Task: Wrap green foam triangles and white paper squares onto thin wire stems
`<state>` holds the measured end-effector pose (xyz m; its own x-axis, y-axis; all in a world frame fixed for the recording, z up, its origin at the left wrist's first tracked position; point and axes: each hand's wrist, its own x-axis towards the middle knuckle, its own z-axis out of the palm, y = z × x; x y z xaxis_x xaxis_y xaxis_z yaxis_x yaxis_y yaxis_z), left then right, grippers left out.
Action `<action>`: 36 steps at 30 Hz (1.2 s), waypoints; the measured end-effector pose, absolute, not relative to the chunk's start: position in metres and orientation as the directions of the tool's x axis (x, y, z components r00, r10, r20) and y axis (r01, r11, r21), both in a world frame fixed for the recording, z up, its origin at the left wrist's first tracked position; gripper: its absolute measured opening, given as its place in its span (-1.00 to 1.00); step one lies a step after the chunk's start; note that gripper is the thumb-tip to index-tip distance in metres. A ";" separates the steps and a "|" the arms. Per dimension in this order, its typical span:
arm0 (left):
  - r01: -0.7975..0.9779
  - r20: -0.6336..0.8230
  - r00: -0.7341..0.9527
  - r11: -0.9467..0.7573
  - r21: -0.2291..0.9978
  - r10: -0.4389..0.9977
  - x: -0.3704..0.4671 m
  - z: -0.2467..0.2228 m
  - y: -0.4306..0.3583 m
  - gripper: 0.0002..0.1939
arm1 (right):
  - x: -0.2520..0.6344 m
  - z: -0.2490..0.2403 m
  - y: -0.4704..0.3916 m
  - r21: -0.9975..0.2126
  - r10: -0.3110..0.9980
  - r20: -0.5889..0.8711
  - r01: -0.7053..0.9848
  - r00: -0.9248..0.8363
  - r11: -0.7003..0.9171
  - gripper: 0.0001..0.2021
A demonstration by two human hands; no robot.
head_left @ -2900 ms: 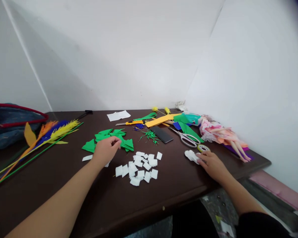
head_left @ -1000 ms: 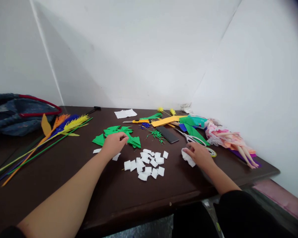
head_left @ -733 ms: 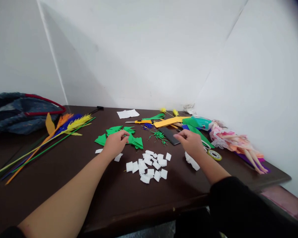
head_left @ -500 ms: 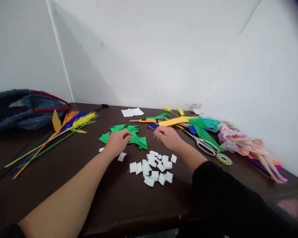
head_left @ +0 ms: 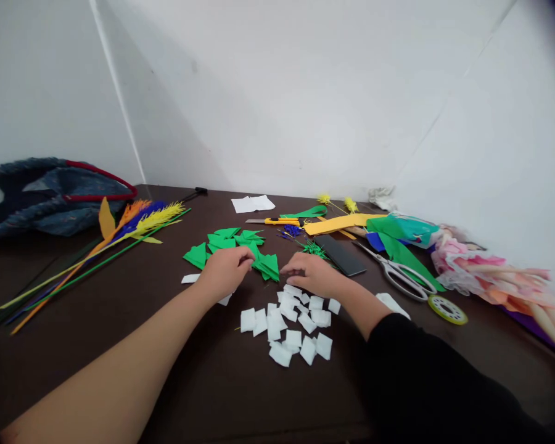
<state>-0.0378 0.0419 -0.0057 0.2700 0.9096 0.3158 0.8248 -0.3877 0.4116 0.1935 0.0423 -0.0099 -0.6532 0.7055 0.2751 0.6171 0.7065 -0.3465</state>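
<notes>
My left hand [head_left: 224, 271] is closed, thumb and fingertips pressed together, over the near side of the green paper pieces [head_left: 222, 242]. Whatever it may hold is too small to make out. Just right of these pieces, my right hand [head_left: 313, 272] has its fingers stretched out and slightly apart, with nothing visible in them. It hovers at the far edge of a loose scatter of small white squares [head_left: 274, 324]. Another white piece [head_left: 226, 300] lies partly hidden under my left wrist. Behind my right hand are spiky green bits [head_left: 313, 248] and a flat dark slab [head_left: 340, 254].
Farther back lie a yellow utility knife [head_left: 282, 221], blue bits [head_left: 291, 230] and a yellow strip [head_left: 342, 223]. Scissors [head_left: 400, 274], a tape roll [head_left: 448, 309] and dolls [head_left: 490, 265] are at right. Coloured stems [head_left: 102, 246] and a denim bag [head_left: 55, 197] lie at left.
My right hand has come down nearer the white squares, and its pinched fingers have parted. My left hand has shifted slightly right, still closed. The dark slab and spiky green bits now show.
</notes>
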 end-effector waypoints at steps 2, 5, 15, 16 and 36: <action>0.828 0.315 0.279 -0.394 0.400 0.907 -0.037 -0.008 0.043 -0.83 | 0.186 -0.015 0.044 -0.299 0.721 0.321 0.656 -0.614 0.693 -0.78; 0.810 0.324 0.365 -0.469 0.352 0.873 -0.033 -0.012 0.043 -0.80 | 0.179 -0.018 0.046 -0.280 0.732 0.365 0.682 -0.576 0.676 -0.83; 0.744 0.272 0.554 -0.614 0.263 0.787 -0.023 -0.012 0.032 -0.77 | 0.205 -0.009 0.047 -0.472 0.634 0.081 0.531 -0.769 0.704 -0.83; 0.741 0.277 0.554 -0.617 0.264 0.785 -0.023 -0.010 0.032 -0.78 | 0.205 -0.011 0.047 -0.473 0.647 0.078 0.543 -0.758 0.693 -0.87; 0.318 0.274 0.269 -0.354 0.880 0.923 0.005 0.004 0.005 -0.91 | 0.169 -0.003 0.025 -0.955 0.897 0.271 0.023 -0.349 0.297 -0.94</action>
<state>0.0050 0.0050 0.0039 0.2694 0.9232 0.2742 0.3177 -0.3540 0.8797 0.1686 0.0251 -0.0032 -0.3487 0.8972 0.2709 0.0231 0.2972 -0.9545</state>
